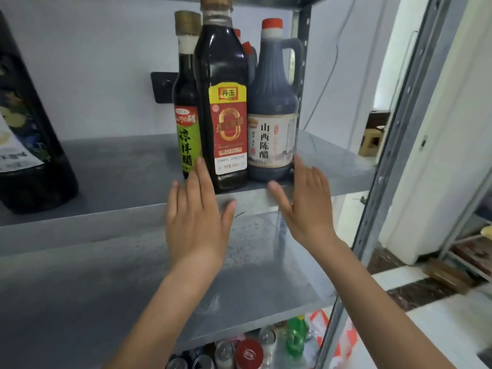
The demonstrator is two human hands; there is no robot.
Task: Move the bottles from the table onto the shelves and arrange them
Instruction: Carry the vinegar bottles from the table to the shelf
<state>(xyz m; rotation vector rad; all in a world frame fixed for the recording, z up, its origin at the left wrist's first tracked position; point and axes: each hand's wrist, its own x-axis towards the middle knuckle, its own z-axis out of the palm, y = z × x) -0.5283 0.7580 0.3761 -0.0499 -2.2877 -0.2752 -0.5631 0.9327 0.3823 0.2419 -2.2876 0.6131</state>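
Far below the hands, shiny round cans (241, 352) stand on a low shelf. The left hand (195, 217) and the right hand (306, 206) are flat with straight fingers and hold nothing. They sit on each side of three bottles, fingertips at the bottles' feet, as if to push them neat. Between the hands stands the red label bottle (226, 123), tall, dark and smooth. By the left fingertips is the thin green label bottle (186, 121). By the right fingertips is the fat jug (271, 102) with a handle. Behind them peek more red caps (248, 47). Well left of the left hand stands a big dark bottle (29, 145). All rest on the flat grey metal shelf (111, 169). So these bottles are up, and I think only tidying is left here. The table is out of sight, so more may wait.
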